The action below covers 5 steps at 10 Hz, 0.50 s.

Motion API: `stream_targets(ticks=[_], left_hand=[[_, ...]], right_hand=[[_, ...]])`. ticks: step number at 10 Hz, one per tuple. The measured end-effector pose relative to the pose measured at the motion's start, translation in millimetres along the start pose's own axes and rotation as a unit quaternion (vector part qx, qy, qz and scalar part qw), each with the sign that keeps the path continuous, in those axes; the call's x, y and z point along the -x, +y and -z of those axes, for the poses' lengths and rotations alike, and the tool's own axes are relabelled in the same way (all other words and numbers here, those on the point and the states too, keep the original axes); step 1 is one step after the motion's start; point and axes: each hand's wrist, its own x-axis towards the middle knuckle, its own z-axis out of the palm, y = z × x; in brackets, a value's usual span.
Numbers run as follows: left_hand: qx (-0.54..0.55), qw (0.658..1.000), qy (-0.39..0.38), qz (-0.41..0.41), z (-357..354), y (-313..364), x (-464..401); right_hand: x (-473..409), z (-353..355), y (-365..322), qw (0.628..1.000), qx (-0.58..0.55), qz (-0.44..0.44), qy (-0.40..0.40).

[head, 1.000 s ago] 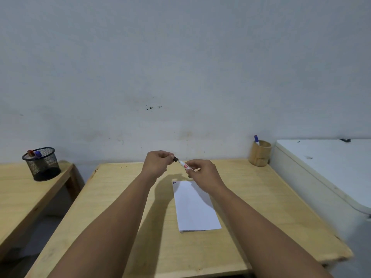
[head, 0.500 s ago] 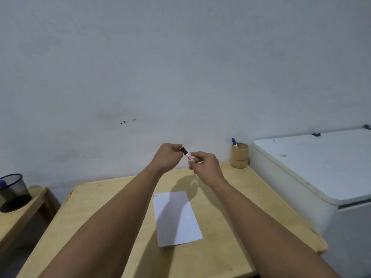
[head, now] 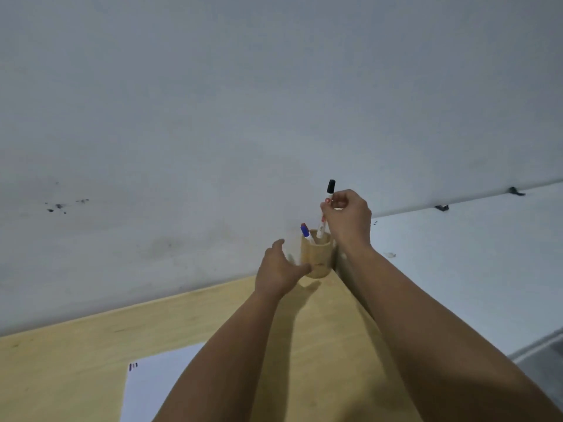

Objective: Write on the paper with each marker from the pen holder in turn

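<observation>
Right hand (head: 347, 217) pinches the capped black marker (head: 326, 208) near its upper end, thumb and fingertips closed on the barrel; the black cap stands above the fingers and the barrel's lower end dips inside the rim of the holder (head: 316, 255) just below them. Left hand (head: 280, 271) is at the holder's left side, fingers spread and clamped on nothing; the thumb appears to touch the wall of the holder, though motion blur leaves contact uncertain. A blue marker (head: 305, 232) leans in the holder, just left of the black one.

Change: half a second ago both hands met over the desk (head: 91, 345), pressing the cap onto this marker; now the marker is capped and both arms have reached to the holder at the far corner. The paper (head: 158, 385) lies well behind the hands, near the wrist of the left arm, with a few short strokes at its top corner.

Reading: the black marker's turn is judged finished and it is being returned; the blue marker is the likely next pick.
</observation>
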Motion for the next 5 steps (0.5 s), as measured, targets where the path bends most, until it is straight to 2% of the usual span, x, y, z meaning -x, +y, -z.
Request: stream_targets(ticks=[2, 4, 5], left_hand=[[-0.009, 0.999, 0.027, -0.018, -49.6, -8.6, -29.0], [0.042, 0.997, 0.054, -0.040, -68.5, -15.5, -31.9], [0.017, 0.997, 0.066, -0.041, -67.2, -13.9, -29.6]], right_hand=[[-15.7, -17.5, 39.8, 0.998, 0.025, -0.039, -0.036], [-2.8, -24.0, 57.5, 0.979, 0.175, -0.042, -0.097], [-0.5, -26.4, 54.7, 0.978, 0.162, -0.073, -0.109]])
